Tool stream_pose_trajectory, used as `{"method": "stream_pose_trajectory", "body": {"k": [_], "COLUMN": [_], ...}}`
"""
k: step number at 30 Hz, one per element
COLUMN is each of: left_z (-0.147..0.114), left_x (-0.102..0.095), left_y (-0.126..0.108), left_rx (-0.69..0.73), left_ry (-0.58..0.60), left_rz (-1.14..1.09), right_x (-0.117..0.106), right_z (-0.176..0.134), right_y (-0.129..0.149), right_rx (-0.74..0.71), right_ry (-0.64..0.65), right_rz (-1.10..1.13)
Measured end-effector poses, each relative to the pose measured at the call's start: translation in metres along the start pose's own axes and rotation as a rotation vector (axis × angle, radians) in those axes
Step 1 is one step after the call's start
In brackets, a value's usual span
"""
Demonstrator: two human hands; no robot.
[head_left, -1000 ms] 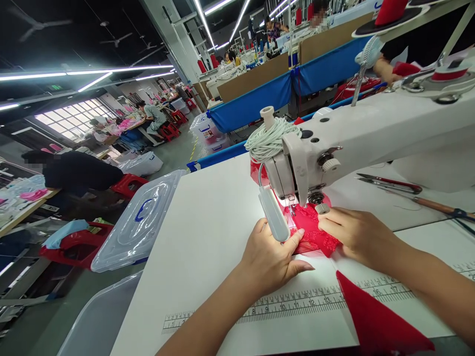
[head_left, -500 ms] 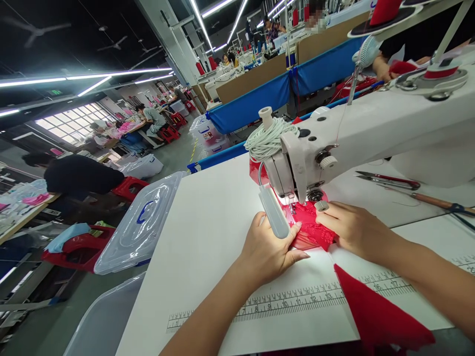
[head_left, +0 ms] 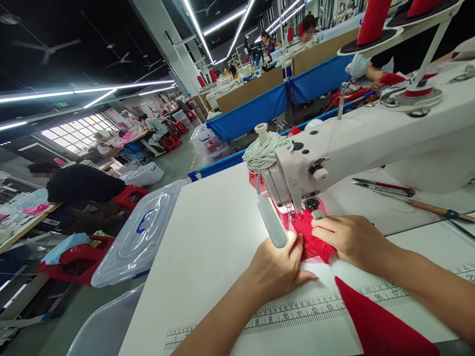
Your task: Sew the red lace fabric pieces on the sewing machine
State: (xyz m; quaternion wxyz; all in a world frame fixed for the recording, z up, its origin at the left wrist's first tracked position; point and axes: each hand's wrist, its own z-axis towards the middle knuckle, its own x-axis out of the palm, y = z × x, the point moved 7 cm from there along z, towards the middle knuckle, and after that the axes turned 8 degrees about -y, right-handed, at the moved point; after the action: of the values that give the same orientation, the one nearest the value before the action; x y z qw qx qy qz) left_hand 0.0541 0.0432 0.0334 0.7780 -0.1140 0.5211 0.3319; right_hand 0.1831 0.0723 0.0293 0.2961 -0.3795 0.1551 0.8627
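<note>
Red lace fabric [head_left: 313, 238] lies under the needle area of a white sewing machine [head_left: 284, 173]. At its left edge, my left hand [head_left: 278, 267] has its fingers bent down onto the cloth, the thumb pointing right. My right hand [head_left: 354, 240] pinches the lace from the right, just below a round knob on the machine. A grey lamp bar [head_left: 272, 222] hangs in front of the needle and partly covers the left fingertips. Nearer to me, a plain red piece of cloth [head_left: 374, 316] hangs over the table's front edge.
Snips [head_left: 384, 188] and a wooden-handled tool [head_left: 438, 208] lie right of the machine. A printed ruler [head_left: 285, 319] runs along the white tabletop [head_left: 200, 247]. Lidded plastic bins [head_left: 141, 227] stand left of the table. Several people sit working further off.
My left hand has shifted right and its fingers have drawn in closer on the lace. My right hand stays at nearly the same spot on the fabric. The camera view has moved slightly.
</note>
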Motion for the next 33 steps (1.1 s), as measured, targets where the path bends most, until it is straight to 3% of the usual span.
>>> {"method": "stream_pose_trajectory", "body": {"k": [3,17,28,33], "left_z": [-0.001,-0.006,-0.008,-0.007], "left_x": [0.001,0.003,0.007,0.003], "left_y": [-0.002,-0.008,0.004,0.006], "left_rx": [-0.017,-0.034,-0.072,-0.047], "left_ry": [0.003,-0.001,0.026,-0.016], "left_rz": [0.022,0.121,0.148,0.142], "right_x": [-0.001,0.001,-0.002,0.0], "right_z": [0.0,0.001,0.008,0.008], "right_y": [0.002,-0.004,-0.003,-0.006], "right_rx": [-0.043,0.057,0.036,0.047], "right_ry": [-0.025,-0.053,-0.094,-0.081], "right_rz": [-0.009,-0.029,-0.093,-0.108]}}
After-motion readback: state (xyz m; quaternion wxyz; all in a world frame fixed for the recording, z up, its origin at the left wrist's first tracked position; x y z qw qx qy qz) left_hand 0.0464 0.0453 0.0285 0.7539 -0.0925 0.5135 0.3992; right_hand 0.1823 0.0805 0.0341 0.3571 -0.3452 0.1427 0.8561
